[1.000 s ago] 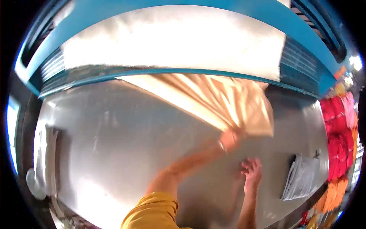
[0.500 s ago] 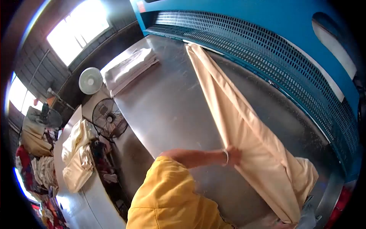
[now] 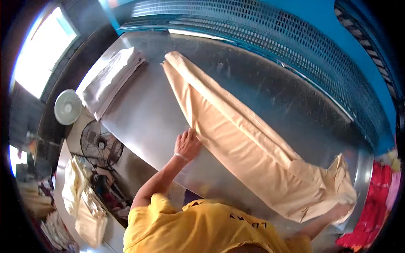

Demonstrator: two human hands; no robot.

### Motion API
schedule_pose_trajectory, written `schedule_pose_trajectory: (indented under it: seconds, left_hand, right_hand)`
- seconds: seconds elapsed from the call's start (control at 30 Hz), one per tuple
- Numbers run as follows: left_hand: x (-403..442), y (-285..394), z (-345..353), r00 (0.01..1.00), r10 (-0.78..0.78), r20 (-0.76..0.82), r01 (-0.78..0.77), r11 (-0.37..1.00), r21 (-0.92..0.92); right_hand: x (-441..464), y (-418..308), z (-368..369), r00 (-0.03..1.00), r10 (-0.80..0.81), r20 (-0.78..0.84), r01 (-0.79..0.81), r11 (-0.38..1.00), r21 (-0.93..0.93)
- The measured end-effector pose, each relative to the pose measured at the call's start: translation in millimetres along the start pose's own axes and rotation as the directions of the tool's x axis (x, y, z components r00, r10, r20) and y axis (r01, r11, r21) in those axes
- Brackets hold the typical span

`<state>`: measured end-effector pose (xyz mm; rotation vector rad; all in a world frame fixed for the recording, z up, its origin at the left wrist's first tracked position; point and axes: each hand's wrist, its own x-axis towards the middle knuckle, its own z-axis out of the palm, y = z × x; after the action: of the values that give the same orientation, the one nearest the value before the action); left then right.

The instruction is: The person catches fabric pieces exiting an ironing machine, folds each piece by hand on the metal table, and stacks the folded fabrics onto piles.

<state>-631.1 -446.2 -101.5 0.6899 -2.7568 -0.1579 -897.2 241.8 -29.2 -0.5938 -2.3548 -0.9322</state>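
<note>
A long beige cloth (image 3: 236, 147) lies folded lengthwise and slanting across the metal table (image 3: 143, 101), with creases along it and a bunched right end. My left hand (image 3: 187, 145) is at the cloth's near edge, left of its middle, fingertips closed on the edge where small folds gather. At the lower right, my right hand (image 3: 341, 211) grips the bunched end of the cloth; its fingers are blurred and partly covered by fabric. My yellow sleeves and shirt fill the bottom of the view.
Behind the table runs a blue machine with a perforated guard (image 3: 253, 33). A stack of folded white cloth (image 3: 112, 80) sits at the far left corner. Beyond the left edge stand a black fan (image 3: 101, 144) and a side table with cream cloths (image 3: 90, 219). Red fabric (image 3: 371, 202) hangs at the right.
The view has turned right. My left hand has shifted left along the near edge, and the cloth is spread wider and flatter. My right hand now shows at its right end.
</note>
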Motion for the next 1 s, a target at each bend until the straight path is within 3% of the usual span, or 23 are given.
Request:
schedule_pose_trajectory:
  seconds: [0.03, 0.1, 0.13, 0.2, 0.27, 0.3, 0.37, 0.4, 0.43, 0.5, 0.53, 0.57, 0.6, 0.63, 0.67, 0.7, 0.73, 0.77, 0.8, 0.83, 0.93, 0.97, 1.0]
  left_hand:
    - [7.2, -13.6, -16.9, 0.986, 0.0, 0.169, -0.005, 1.0, 0.03]
    - [27.7, -30.9, -34.6, 0.881, -0.023, 0.473, -0.015, 0.997, 0.076]
    - [41.6, -37.6, -26.4, 0.906, 0.087, 0.415, -0.092, 0.996, -0.007]
    - [96.2, -48.2, 1.8, 0.914, 0.314, 0.256, -0.288, 0.948, -0.135]
    - [162.7, -45.7, 56.8, 0.94, 0.332, 0.079, -0.306, 0.923, -0.235]
    - [198.2, -46.5, 92.6, 0.918, 0.396, -0.008, -0.382, 0.88, -0.282]
    - [255.9, -24.8, 105.7, 0.899, 0.408, -0.162, -0.432, 0.757, -0.491]
    - [272.4, -8.6, 90.3, 0.911, 0.354, -0.21, -0.402, 0.656, -0.638]
    - [281.9, -4.7, 84.5, 0.899, 0.356, -0.256, -0.436, 0.661, -0.611]
    - [273.0, -33.2, 79.5, 0.899, 0.398, -0.18, -0.436, 0.784, -0.443]
    - [262.1, -56.9, 71.7, 0.958, 0.286, -0.019, -0.271, 0.886, -0.375]
    - [244.4, -87.2, 64.6, 0.981, 0.141, 0.132, -0.102, 0.957, -0.271]
    - [218.5, -125.8, 71.8, 0.996, -0.018, 0.083, 0.027, 0.995, -0.101]
    - [190.7, -162.3, 78.8, 0.985, -0.17, 0.004, 0.17, 0.983, 0.065]
    - [165.3, -184.0, 49.1, 0.987, -0.161, -0.01, 0.16, 0.966, 0.205]
    - [138.6, -209.2, 38.4, 0.976, -0.217, -0.034, 0.22, 0.954, 0.205]
    - [114.0, -231.9, 29.6, 0.96, -0.278, -0.048, 0.281, 0.936, 0.212]
    - [99.0, -245.9, 20.1, 0.926, -0.37, -0.078, 0.378, 0.897, 0.229]
    - [86.6, -262.0, 12.1, 0.881, -0.459, -0.116, 0.473, 0.847, 0.241]
    - [75.3, -308.5, 33.4, 0.795, -0.506, -0.336, 0.586, 0.785, 0.204]
    - [85.6, -336.9, 14.3, 0.739, -0.648, -0.181, 0.666, 0.743, 0.06]
    - [94.3, -372.6, 41.3, 0.686, -0.709, -0.162, 0.673, 0.703, -0.228]
    - [108.4, -401.8, 69.2, 0.638, -0.759, -0.129, 0.619, 0.606, -0.5]
  right_hand:
    - [3.0, 8.1, -20.7, 0.962, 0.148, 0.231, -0.225, 0.907, 0.356]
    - [14.5, -15.1, -105.2, 0.923, 0.205, 0.324, -0.351, 0.792, 0.499]
    - [-3.6, -28.8, -138.2, 0.966, 0.177, 0.189, -0.235, 0.906, 0.353]
    - [-11.6, -22.2, -106.4, 0.995, 0.045, 0.084, -0.072, 0.932, 0.355]
    - [-1.3, -10.6, -68.1, 0.992, 0.012, 0.129, -0.041, 0.975, 0.219]
    - [-2.4, -7.6, -83.8, 0.965, 0.156, 0.213, -0.24, 0.853, 0.464]
    - [-2.9, -27.9, -162.8, 0.837, 0.339, 0.43, -0.535, 0.335, 0.775]
    - [6.5, -28.4, -155.4, 0.827, 0.328, 0.456, -0.562, 0.47, 0.681]
    - [15.9, -29.1, -150.5, 0.817, 0.317, 0.482, -0.567, 0.594, 0.571]
    - [13.9, -53.1, -165.5, 0.877, 0.266, 0.4, -0.455, 0.726, 0.515]
    - [1.3, -81.4, -189.3, 0.945, 0.167, 0.281, -0.311, 0.721, 0.619]
    - [-23.4, -115.3, -223.1, 0.986, 0.025, 0.166, -0.142, 0.646, 0.75]
    - [-55.0, -151.4, -262.9, 0.986, -0.158, 0.062, 0.025, 0.499, 0.866]
    - [-94.4, -188.0, -304.6, 0.922, -0.382, -0.058, 0.184, 0.301, 0.936]
    - [-139.6, -222.7, -347.8, 0.764, -0.597, -0.245, 0.343, 0.054, 0.938]
    - [-180.3, -246.3, -381.5, 0.552, -0.714, -0.431, 0.464, -0.166, 0.87]
    - [-218.7, -261.0, -405.3, 0.356, -0.74, -0.571, 0.576, -0.307, 0.758]
    - [-244.9, -269.7, -418.1, 0.257, -0.731, -0.632, 0.616, -0.379, 0.69]
    - [-257.7, -272.7, -423.0, 0.235, -0.714, -0.66, 0.624, -0.409, 0.666]
    - [-260.8, -266.6, -417.4, 0.345, -0.714, -0.61, 0.56, -0.364, 0.744]
    - [-245.4, -239.0, -376.9, 0.62, -0.672, -0.406, 0.325, -0.251, 0.912]
    - [-231.4, -228.9, -357.0, 0.692, -0.643, -0.328, 0.245, -0.219, 0.945]
    - [-224.8, -216.5, -329.3, 0.829, -0.546, -0.118, 0.095, -0.071, 0.993]
